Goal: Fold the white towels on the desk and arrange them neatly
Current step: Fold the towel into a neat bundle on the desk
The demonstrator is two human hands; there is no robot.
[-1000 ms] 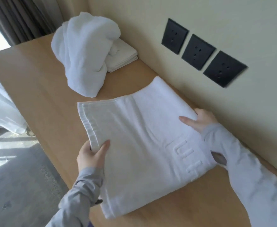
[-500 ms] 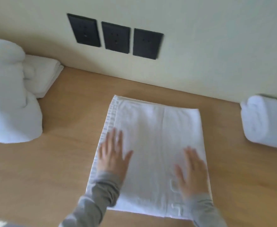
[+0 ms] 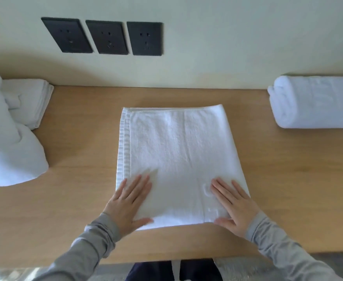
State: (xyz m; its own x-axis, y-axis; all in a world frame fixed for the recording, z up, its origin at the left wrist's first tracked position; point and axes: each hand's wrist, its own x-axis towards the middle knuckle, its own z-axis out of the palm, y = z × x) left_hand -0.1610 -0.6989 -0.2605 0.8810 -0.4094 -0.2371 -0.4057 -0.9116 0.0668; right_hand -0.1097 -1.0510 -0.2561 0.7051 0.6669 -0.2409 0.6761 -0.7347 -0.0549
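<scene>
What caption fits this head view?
Towel folding: left hand and right hand flat on folded white towel, rolled towel to its right, unfolded towel heap to its left.

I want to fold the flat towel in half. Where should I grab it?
Probably its two near corners, pinched from the front of the desk: the towel lies flat, and the left hand and right hand rest open right by them.

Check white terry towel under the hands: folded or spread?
Folded: white terry towel lies flat, a compact rectangle, stacked layer edges along its left.
</scene>
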